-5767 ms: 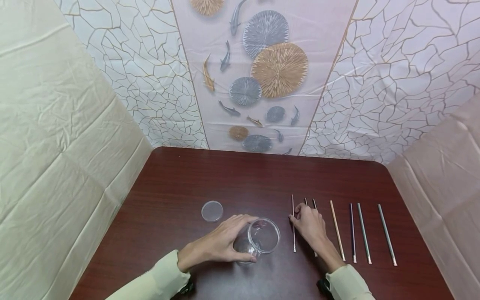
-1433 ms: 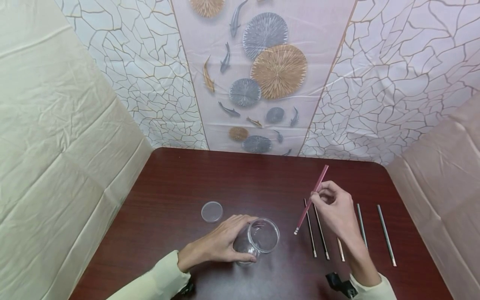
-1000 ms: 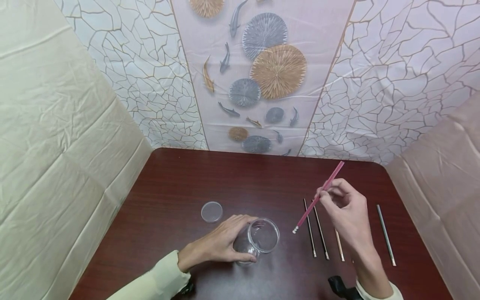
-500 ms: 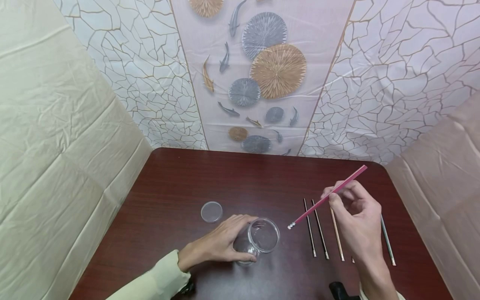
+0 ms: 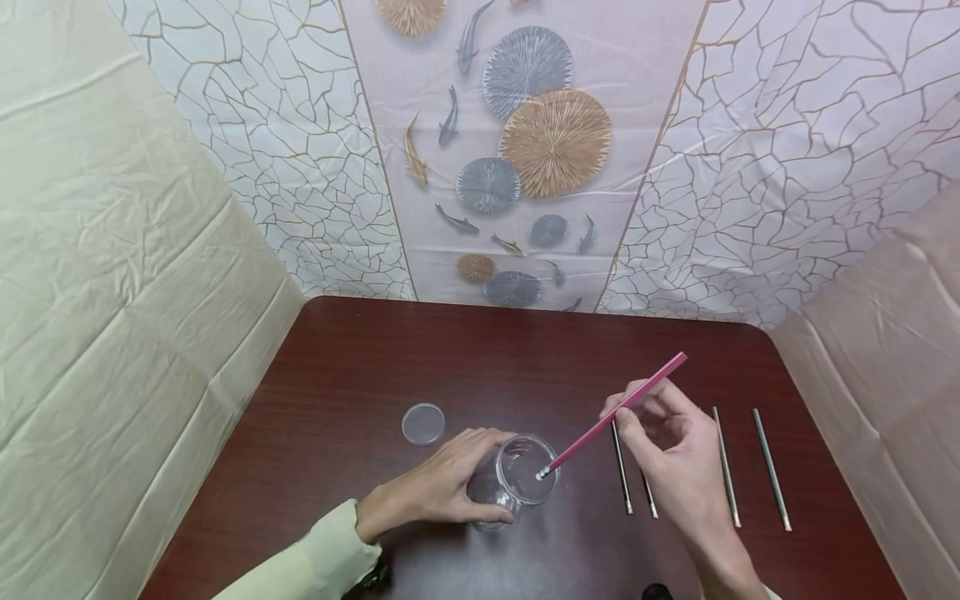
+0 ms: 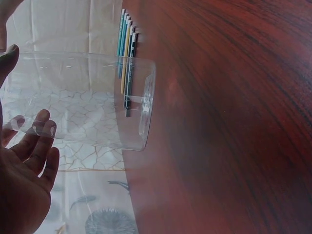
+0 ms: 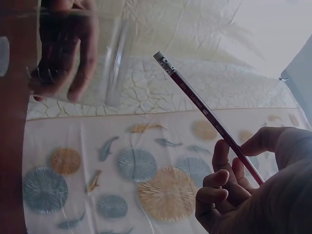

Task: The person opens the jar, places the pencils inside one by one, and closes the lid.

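Observation:
My left hand (image 5: pixel 442 482) grips a clear jar (image 5: pixel 507 493) from its left side, thumb in front and fingers behind. The jar's round mouth faces up, and nothing shows inside it in the left wrist view. Between thumb and fingertips, my right hand (image 5: pixel 678 454) pinches a pink-red pencil (image 5: pixel 611 415) in a slanted hold. Its eraser end (image 7: pixel 165 62) points down toward the jar and overlaps the mouth in the head view. The right wrist view shows a gap between that eraser and the jar's rim (image 7: pixel 117 63).
A clear round lid (image 5: pixel 423 424) lies on the dark wooden table (image 5: pixel 360 350), left of the jar. Several pencils lie in a row at the right, among them a black one (image 5: pixel 622 475), a green one (image 5: pixel 726 468) and a grey-teal one (image 5: pixel 772 471); my right hand partly covers the row.
The pink-red pencil lay on the table earlier; my right hand has picked it up, tilted it and brought its eraser end left to the jar's mouth. My left hand has stayed on the jar.

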Available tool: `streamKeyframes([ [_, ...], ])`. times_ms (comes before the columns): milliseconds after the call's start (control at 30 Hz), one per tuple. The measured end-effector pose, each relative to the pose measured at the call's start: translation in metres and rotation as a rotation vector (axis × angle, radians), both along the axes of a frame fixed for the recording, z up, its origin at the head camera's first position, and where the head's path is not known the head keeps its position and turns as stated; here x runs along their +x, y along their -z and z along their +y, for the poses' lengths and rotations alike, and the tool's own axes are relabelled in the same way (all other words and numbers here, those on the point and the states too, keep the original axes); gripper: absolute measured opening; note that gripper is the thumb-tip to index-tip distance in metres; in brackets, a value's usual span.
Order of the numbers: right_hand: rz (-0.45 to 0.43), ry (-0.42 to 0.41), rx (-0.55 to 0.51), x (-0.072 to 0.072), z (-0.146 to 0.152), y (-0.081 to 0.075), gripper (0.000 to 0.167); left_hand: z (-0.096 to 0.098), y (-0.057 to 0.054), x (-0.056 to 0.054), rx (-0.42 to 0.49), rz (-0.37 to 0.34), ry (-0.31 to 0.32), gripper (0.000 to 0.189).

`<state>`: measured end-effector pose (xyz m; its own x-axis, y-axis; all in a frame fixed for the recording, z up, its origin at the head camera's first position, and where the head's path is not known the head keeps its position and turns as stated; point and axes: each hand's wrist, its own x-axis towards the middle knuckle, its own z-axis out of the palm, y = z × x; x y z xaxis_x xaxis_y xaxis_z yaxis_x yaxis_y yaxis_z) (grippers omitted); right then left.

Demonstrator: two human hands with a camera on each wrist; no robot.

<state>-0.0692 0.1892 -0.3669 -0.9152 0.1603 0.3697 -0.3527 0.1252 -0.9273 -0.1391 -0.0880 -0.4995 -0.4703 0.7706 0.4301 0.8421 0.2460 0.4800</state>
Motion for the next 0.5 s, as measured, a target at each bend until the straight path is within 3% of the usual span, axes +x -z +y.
streamKeyframes([
  [500, -0.047, -0.047, 0.111, -0.001, -0.012, 0.017, 0.017, -0.001, -0.001, 0.0, 0.001, -0.007, -0.01, 0.091],
])
